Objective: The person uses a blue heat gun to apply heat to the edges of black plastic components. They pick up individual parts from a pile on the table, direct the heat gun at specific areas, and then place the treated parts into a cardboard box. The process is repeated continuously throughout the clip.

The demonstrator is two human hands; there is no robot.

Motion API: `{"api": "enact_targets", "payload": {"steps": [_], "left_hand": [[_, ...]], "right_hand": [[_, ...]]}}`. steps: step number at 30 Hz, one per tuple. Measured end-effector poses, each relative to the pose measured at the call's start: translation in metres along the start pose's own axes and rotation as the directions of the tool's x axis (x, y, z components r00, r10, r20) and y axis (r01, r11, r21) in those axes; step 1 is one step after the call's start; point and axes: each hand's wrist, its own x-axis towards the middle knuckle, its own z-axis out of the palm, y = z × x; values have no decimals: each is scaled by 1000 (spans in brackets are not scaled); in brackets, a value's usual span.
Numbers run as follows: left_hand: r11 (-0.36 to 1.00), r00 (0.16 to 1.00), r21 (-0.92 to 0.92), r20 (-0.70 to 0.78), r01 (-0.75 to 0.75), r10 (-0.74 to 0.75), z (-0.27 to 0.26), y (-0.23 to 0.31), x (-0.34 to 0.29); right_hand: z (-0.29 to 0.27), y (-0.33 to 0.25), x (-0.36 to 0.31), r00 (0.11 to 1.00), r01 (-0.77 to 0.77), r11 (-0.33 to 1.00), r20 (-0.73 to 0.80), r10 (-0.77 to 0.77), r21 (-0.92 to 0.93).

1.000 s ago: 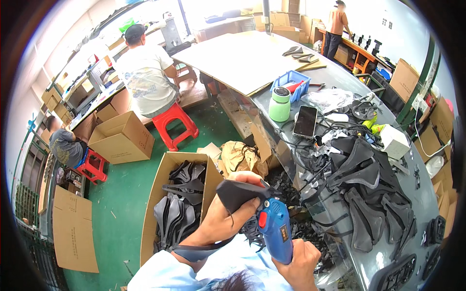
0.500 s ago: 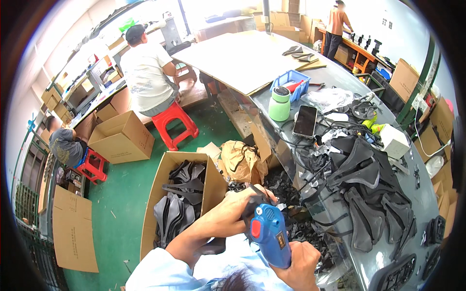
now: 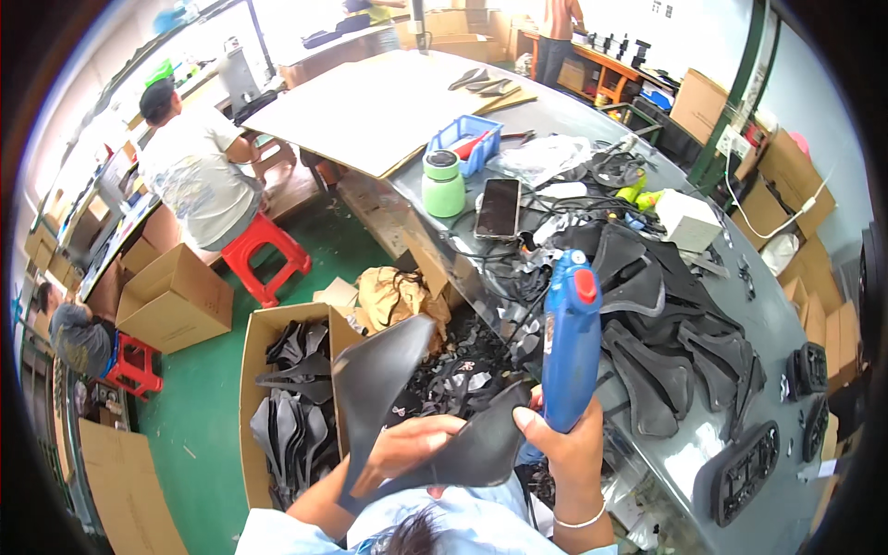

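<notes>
My left hand (image 3: 412, 446) is closed on a black, curved, saddle-shaped piece (image 3: 381, 368) in front of my body. Its broad end points up, and its other wing (image 3: 486, 444) reaches across to my right hand. Upright in my right hand (image 3: 572, 462) is a blue handheld power tool (image 3: 571, 347) with a red button at its top. The thumb of that hand lies at the edge of the black piece. The tool's working end is not visible. A cardboard box (image 3: 248, 416) on the left holds several similar black pieces.
More black pieces (image 3: 647, 388) are piled on the grey table (image 3: 666, 481) at right. A phone (image 3: 499, 208), a green bottle (image 3: 443, 185) and a blue basket (image 3: 481, 157) stand farther back. Black scraps (image 3: 462, 370) lie below the table edge. A seated person (image 3: 199, 176) is at left.
The black piece has come up into view in my left hand. My right hand has swung the tool upright and to the right, its red button now on top. The view has shifted rightward.
</notes>
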Motion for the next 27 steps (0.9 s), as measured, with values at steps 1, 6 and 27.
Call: {"api": "enact_targets", "payload": {"steps": [1, 6, 27], "left_hand": [[985, 993, 131, -29, -111, 115, 8, -6, 2], [882, 786, -55, -483, -468, 386, 31, -19, 17], [777, 500, 498, -594, -386, 630, 45, 82, -23]], "right_hand": [[1, 0, 0, 999, 23, 1000, -35, -23, 9], [17, 8, -1, 988, 155, 978, -2, -157, -143], [-13, 54, -37, 832, 553, 384, 468, -298, -739]]}}
